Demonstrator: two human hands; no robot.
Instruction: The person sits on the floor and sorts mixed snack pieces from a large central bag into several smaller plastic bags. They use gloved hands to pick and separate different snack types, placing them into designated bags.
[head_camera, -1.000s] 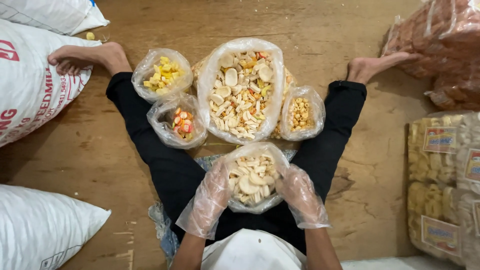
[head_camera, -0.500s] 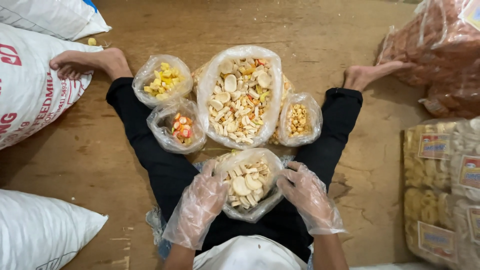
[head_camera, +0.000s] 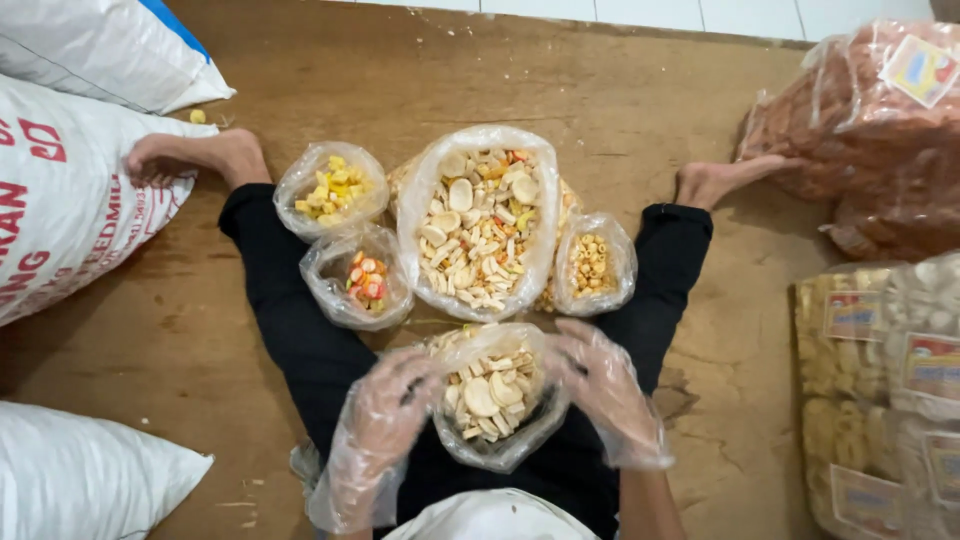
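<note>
Landmark: the large open bag (head_camera: 478, 225) of mixed crackers, standing on the wooden floor (head_camera: 150, 330) between the person's legs.
Small bag (head_camera: 490, 395): just nearer the person than the large bag, mouth up so nothing spills.
Left hand (head_camera: 385, 415): gloved, grip clamped on the small bag's left side.
Right hand (head_camera: 600, 385): gloved, grip clamped on its right side, steadying it.
Side bags: yellow pieces (head_camera: 333, 187) and red-orange pieces (head_camera: 365, 280) left of the large bag, within reach.

1. A large open bag of mixed pale crackers (head_camera: 478, 225) is sitting on the wooden floor (head_camera: 400, 80).
2. A bag of yellow pieces (head_camera: 333, 190), a bag of red and orange pieces (head_camera: 362, 278) and a bag of small golden rings (head_camera: 592, 265) are flanking it.
3. White sacks (head_camera: 60, 200) are lying at the left.
4. Packed snack bags (head_camera: 880, 380) are piling up at the right, below a big bag of brownish snacks (head_camera: 860, 130).
</note>
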